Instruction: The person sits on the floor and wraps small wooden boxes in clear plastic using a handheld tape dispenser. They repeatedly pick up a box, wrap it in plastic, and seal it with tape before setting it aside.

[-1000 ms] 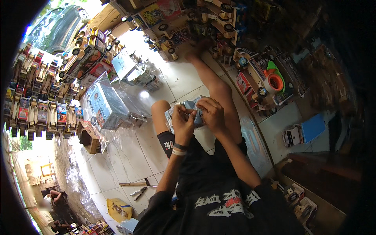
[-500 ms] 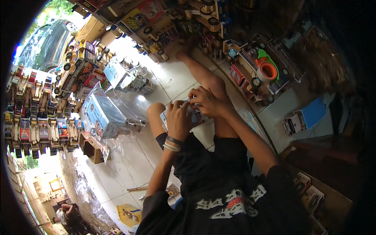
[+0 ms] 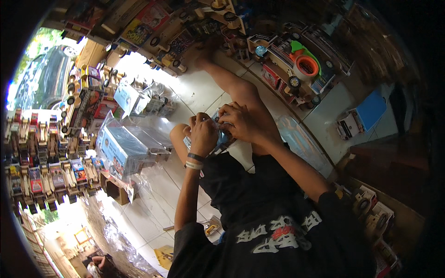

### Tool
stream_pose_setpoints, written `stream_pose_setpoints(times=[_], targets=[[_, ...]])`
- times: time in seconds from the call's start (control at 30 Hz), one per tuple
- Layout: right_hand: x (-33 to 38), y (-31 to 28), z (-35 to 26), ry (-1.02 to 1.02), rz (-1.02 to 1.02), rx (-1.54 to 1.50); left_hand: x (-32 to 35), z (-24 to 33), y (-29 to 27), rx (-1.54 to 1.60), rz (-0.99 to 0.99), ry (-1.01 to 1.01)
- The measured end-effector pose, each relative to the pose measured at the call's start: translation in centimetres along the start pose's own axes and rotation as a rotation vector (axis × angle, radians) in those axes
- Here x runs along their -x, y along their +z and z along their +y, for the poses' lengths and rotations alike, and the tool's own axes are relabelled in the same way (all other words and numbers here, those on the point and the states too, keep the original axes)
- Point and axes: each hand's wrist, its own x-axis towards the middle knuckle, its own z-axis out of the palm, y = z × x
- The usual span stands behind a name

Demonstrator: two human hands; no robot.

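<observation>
In my lap, between my bent legs, lies a bluish printed thing (image 3: 224,140) that seems wrapped in clear plastic; much of it is hidden under my hands. My left hand (image 3: 204,134), with two bands at its wrist, has its fingers bent over the thing's left side. From the right, my right hand (image 3: 238,122) closes its fingers at its upper part, close beside the left fingertips. Both hands look pinched on it, perhaps on the plastic. A large light-blue toy truck body in clear plastic (image 3: 121,150) stands on the floor to my left.
Another plastic-wrapped blue toy (image 3: 132,98) stands beyond it. Rows of wooden toy trucks (image 3: 55,178) fill the left. At the right are larger toy trucks (image 3: 282,65), an orange tape roll (image 3: 306,66) and a blue-topped toy truck (image 3: 361,116). Loose clear plastic (image 3: 296,139) lies by my right leg.
My view has turned slightly, shifting the surroundings. Both hands stay close together on the wrapped thing, and more of its bluish side shows between them now.
</observation>
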Motion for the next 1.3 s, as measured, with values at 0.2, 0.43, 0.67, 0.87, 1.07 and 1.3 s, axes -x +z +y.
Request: stream_pose_setpoints(times=[0.2, 0.43, 0.67, 0.87, 1.07, 1.3], targets=[[-1.5, 2.2, 2.3, 0.234, -0.118, -0.190, 1.4, 2.8, -2.4, -0.101, 0.045, -0.021], [-2.2, 4.5, 3.2, 0.287, -0.072, -0.427, 1.0, 2.6, -2.5, -0.158, -0.038, 0.057], [-1.9, 4.6, 2.7, 0.433, -0.030, -0.614, 0.0, 2.3, -2.5, -0.027, -0.029, 0.146], [0.1, 2.9, 0.7, 0.121, 0.203, -0.290, -0.5, -0.1, -1.4, 0.068, 0.023, 0.065], [1.3, 1.5, 0.1, -0.108, 0.179, -0.035, -0.4, -1.7, -1.2, 0.013, 0.003, 0.005], [0.0, 1.5, 0.1, 0.164, -0.025, -0.088, 0.0, -1.2, -1.3, 0.018, -0.029, -0.030]])
